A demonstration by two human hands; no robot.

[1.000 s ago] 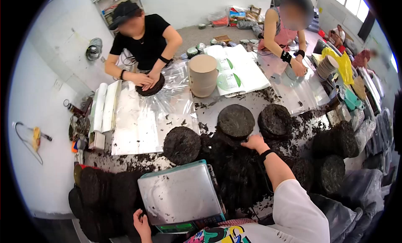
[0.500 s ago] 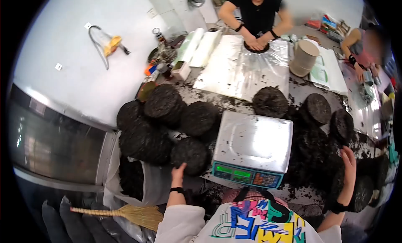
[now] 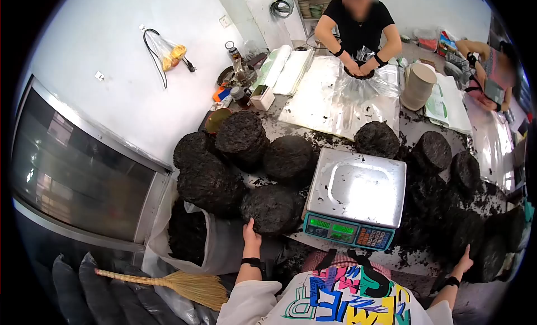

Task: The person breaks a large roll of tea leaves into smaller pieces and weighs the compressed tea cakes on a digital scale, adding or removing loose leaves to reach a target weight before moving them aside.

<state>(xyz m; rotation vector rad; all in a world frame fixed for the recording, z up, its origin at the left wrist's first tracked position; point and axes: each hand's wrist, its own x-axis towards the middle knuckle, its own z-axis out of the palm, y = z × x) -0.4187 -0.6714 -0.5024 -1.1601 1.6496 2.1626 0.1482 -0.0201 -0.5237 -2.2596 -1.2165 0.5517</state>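
Several round, dark, crumbly blocks lie around a silver-topped scale (image 3: 358,185) with a lit green display. My left hand (image 3: 251,232) grips the lower left edge of one dark block (image 3: 272,207) left of the scale; part of its fingers is hidden by the block. My right hand (image 3: 464,260) is at the far right, open, with a finger extended against the lower edge of another dark block (image 3: 465,229). Whether it bears any weight cannot be seen. Loose dark material (image 3: 419,205) lies right of the scale.
Across the table a co-worker (image 3: 359,28) presses a dark block in clear plastic (image 3: 366,90). Another person (image 3: 498,73) stands at the far right. A beige cylinder (image 3: 418,85) is behind the scale. An open sack (image 3: 210,241) and a straw broom (image 3: 196,286) are at lower left.
The view has shifted, so most things appear further right. My right hand has moved down and toward me, against a block. The block at my left hand looks larger.
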